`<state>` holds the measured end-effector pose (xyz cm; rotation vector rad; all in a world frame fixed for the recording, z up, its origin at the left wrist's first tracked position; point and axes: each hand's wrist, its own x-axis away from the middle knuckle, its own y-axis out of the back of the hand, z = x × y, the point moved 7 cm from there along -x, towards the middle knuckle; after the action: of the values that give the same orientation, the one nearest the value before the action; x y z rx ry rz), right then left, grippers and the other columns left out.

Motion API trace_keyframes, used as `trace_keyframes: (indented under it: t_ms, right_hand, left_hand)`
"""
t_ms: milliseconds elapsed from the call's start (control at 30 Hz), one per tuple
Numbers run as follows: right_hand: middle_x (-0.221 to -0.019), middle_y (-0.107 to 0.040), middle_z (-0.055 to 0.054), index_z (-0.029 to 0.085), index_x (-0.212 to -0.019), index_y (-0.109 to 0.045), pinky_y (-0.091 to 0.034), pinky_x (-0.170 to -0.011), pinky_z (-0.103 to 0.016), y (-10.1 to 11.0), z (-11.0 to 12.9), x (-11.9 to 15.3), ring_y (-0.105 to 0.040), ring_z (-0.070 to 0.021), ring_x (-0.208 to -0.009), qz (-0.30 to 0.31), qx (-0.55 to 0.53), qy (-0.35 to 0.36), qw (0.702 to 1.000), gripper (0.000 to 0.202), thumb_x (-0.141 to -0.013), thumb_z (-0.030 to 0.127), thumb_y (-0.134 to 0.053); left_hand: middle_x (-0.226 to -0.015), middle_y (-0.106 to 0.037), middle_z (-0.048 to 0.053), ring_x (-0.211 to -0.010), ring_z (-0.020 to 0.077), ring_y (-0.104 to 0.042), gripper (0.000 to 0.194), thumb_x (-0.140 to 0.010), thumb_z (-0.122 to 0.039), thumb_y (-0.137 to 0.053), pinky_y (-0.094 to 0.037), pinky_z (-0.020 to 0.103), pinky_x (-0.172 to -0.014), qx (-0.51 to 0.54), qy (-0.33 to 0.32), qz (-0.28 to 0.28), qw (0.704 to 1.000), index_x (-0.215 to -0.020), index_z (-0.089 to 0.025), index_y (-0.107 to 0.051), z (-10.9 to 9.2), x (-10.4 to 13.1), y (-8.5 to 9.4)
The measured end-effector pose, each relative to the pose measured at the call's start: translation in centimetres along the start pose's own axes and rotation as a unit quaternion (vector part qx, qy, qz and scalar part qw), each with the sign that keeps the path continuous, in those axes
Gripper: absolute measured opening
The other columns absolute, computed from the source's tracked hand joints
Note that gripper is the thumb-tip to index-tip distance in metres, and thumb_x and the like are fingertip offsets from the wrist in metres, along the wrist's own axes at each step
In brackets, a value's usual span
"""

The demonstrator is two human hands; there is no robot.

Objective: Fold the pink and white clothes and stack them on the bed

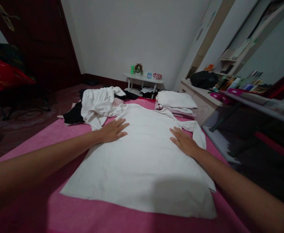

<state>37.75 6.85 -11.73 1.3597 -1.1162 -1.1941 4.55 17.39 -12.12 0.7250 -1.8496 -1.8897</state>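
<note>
White long-sleeved shirt [144,161] | flat on pink bedcover [69,134] | long axis running away, hem nearest | directly under left hand [111,131] at left side, right hand [185,142] at right | fingers spread, pinching nothing

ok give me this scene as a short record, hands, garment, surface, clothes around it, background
left hand: palm down on garment, fingers spread
right hand: palm down on garment's opposite side
garment: white long-sleeved top, spread out
surface: pink sheet
left beyond: crumpled clothes, white and black
right beyond: folded stack, white uppermost
background: small white table, blue clock
</note>
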Motion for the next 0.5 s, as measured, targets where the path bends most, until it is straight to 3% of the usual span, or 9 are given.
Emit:
trace_keyframes:
  t_ms: [100, 200, 300, 500]
  right_hand:
    - [-0.149, -0.037, -0.016, 0.012, -0.142, -0.041, -0.03, -0.113, -0.046, 1.0, -0.7, 3.0, -0.033, -0.0266, -0.139, 0.009, -0.009, -0.011, 1.0, 0.056, -0.095, 0.041, -0.034]
    - [-0.146, -0.04, -0.017, 0.011, -0.135, -0.05, -0.032, -0.112, -0.044, 2.9, 1.1, 6.7, -0.038, -0.0253, -0.136, -0.003, -0.05, 0.018, 0.999, 0.049, -0.093, 0.034, -0.037]
    - [-0.149, -0.037, -0.012, 0.018, -0.133, -0.053, -0.033, -0.112, -0.044, 5.0, 3.1, 11.0, -0.037, -0.0242, -0.137, -0.012, -0.105, 0.044, 0.993, 0.046, -0.089, 0.029, -0.045]
    - [-0.14, -0.051, -0.003, 0.034, -0.132, -0.055, -0.046, -0.103, -0.04, 5.8, 5.0, 19.3, -0.051, -0.0257, -0.126, 0.093, -0.195, 0.038, 0.976, 0.061, -0.073, 0.018, -0.061]
  left_hand:
    - [-0.157, -0.016, 0.012, -0.144, 0.028, -0.015, 0.059, -0.098, -0.051, -0.025, -0.017, 0.047, -0.115, 0.009, -0.009, 0.015, 1.0, -0.15, -0.022, -0.025, -0.9, 3.6, 0.7]
    - [-0.157, -0.018, 0.009, -0.144, 0.0259, -0.017, 0.056, -0.098, -0.048, -0.029, -0.018, 0.045, -0.116, 0.038, -0.04, 0.014, 0.998, -0.149, -0.025, -0.028, -2.3, 7.5, 1.5]
    - [-0.157, -0.021, 0.005, -0.142, 0.0238, -0.026, 0.052, -0.097, -0.044, -0.035, -0.026, 0.04, -0.115, 0.091, -0.048, 0.013, 0.995, -0.146, -0.028, -0.033, -2.5, 11.1, 2.4]
    - [-0.147, -0.042, 0.003, -0.128, 0.025, -0.049, 0.04, -0.09, -0.038, -0.052, -0.046, 0.033, -0.102, 0.175, -0.031, 0.036, 0.983, -0.128, -0.032, -0.058, -3.4, 16.9, 5.1]
